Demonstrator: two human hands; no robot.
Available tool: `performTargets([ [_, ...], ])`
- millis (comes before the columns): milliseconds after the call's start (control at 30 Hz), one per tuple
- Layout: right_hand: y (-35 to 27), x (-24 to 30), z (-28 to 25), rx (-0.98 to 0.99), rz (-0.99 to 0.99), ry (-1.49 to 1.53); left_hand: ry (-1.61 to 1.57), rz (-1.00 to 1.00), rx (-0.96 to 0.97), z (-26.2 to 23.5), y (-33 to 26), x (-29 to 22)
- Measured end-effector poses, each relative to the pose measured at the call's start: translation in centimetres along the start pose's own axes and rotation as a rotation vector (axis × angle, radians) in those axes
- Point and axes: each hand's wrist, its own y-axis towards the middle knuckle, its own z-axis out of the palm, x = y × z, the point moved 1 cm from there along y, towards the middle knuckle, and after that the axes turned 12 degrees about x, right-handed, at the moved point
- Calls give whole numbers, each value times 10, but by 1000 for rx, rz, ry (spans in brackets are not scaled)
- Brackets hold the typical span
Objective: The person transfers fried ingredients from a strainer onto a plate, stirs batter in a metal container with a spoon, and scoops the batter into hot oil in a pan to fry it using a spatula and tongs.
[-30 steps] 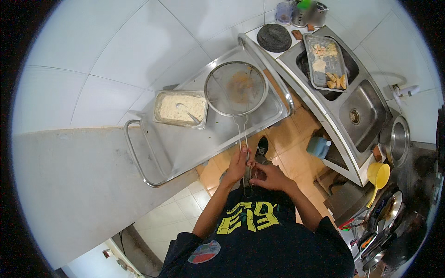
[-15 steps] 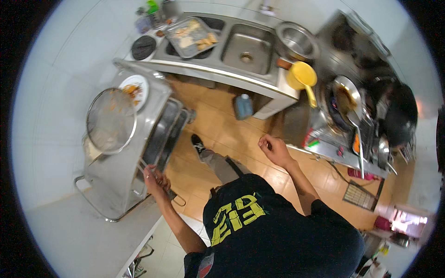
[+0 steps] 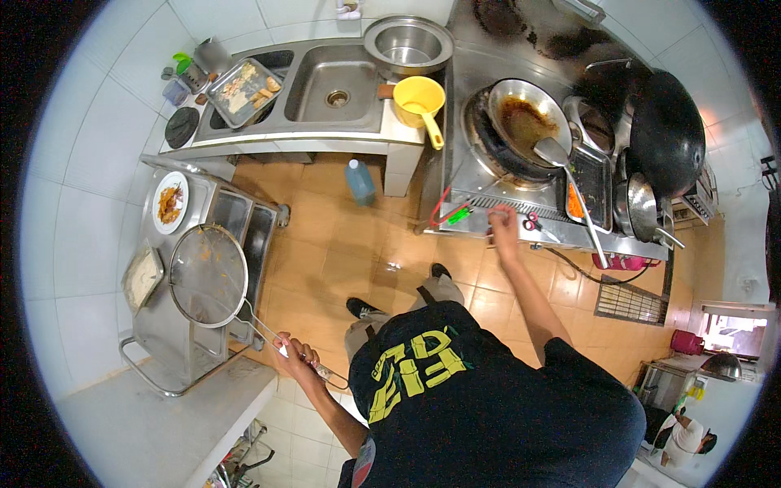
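Observation:
My left hand is closed round the wire handle of a large round mesh strainer. The strainer hangs over the metal trolley, with a few orange scraps on its mesh. My right hand is at the stove's front edge, its fingers loosely bent and slightly blurred, thumb apart, with nothing visible in them. Close to it lie a green lighter-like object and small red-handled scissors. On the stove, a wok holds brown oil or sauce, and a long-handled spatula rests in it.
The steel trolley bears a white plate of food and a tray of white powder. A yellow dipper stands beside the sink. A blue jug is on the floor. Another person is at the far right.
My body and view have turned right toward the stove. The strainer has swung nearer to me off the plate, still in my left hand. My right hand has moved to the stove edge.

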Motion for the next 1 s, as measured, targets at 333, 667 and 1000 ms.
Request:
performTargets([
  [333, 60, 39, 71, -346, -34, -256, -82, 7, 5, 148, -46, 46],
  [667, 72, -30, -73, -13, -300, -287, 2, 3, 3, 199, -89, 81],
  [1000, 50, -94, -317, -359, -214, -896, 24, 5, -31, 206, -116, 90],
])
